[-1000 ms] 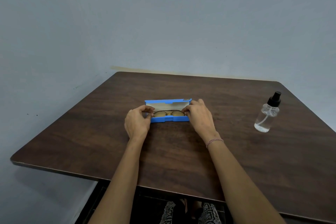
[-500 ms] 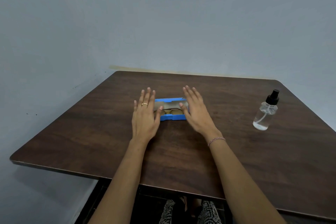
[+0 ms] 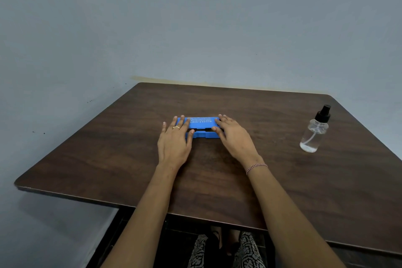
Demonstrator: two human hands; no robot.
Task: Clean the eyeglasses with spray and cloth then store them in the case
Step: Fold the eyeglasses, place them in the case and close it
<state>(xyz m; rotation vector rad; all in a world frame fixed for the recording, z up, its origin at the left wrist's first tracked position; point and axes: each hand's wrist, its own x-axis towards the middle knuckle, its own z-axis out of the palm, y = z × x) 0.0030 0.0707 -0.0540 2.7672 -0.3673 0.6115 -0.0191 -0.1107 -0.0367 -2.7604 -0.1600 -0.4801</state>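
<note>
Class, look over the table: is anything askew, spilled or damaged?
Nothing stands out. The case lies flat under the left hand and right hand, a dark slit showing between lid and base. The bottle stands upright, nothing spilled.

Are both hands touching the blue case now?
Touching. Head view shows left hand fingers flat across the left end of the blue case, right hand fingers across its right end.
</note>
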